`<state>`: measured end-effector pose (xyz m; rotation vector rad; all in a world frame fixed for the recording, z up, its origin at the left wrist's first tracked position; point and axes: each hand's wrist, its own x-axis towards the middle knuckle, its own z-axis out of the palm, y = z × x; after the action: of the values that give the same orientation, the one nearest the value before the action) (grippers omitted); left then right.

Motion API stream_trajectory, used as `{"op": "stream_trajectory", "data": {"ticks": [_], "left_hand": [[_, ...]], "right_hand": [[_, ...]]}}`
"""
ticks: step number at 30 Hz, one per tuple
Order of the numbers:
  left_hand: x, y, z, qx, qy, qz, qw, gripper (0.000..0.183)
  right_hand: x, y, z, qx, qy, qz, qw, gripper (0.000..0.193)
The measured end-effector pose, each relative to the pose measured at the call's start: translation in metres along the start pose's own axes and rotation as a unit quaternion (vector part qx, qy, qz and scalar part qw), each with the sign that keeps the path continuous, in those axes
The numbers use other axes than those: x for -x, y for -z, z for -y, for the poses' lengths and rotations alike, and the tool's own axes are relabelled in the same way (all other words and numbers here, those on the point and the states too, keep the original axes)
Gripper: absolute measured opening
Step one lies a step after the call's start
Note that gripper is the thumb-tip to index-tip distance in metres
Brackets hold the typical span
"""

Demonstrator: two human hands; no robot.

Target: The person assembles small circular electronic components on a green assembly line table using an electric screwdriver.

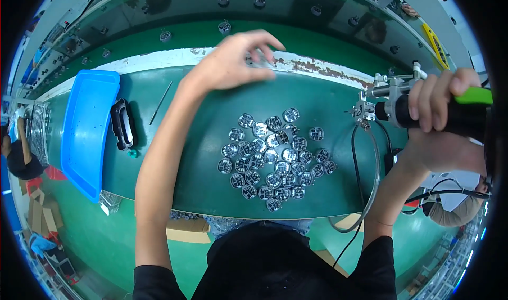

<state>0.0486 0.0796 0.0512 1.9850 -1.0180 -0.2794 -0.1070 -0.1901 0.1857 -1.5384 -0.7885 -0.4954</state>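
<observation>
My left hand [230, 61] reaches over the white ledge at the far side of the green bench. Its fingers are slightly blurred and apart from the thumb, with nothing plainly held. At the right, my right hand [436, 104] is wrapped round a black powered screwdriver [405, 112] with a green part on top. The tool lies sideways, its metal head [365, 110] pointing left, and a clear hose [377, 167] hangs from it. Between my arms, several small round parts [271, 156] with circuit boards lie clustered on the green bench top [201, 189].
A blue tray [74, 136] and a black holder [123, 124] stand at the left, near a thin rod [161, 103]. Beyond the white ledge [312, 67], more round parts [224, 27] sit spaced along a green strip. Other people work at both sides.
</observation>
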Motion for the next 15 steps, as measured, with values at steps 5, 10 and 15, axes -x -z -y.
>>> {"op": "stream_trajectory", "data": {"ticks": [5, 10, 15], "left_hand": [[-0.008, 0.019, 0.059, -0.237, 0.155, -0.322, 0.903, 0.058], [-0.022, 0.013, 0.074, -0.209, 0.205, -0.265, 0.919, 0.047], [-0.028, -0.021, 0.038, -0.157, -0.012, -0.185, 0.97, 0.034]], "right_hand": [[-0.019, -0.01, -0.007, -0.014, 0.017, 0.005, 1.0, 0.094], [-0.024, -0.021, -0.007, -0.005, 0.017, -0.001, 1.0, 0.094], [-0.018, -0.02, -0.009, 0.007, 0.001, -0.01, 1.0, 0.095]]}}
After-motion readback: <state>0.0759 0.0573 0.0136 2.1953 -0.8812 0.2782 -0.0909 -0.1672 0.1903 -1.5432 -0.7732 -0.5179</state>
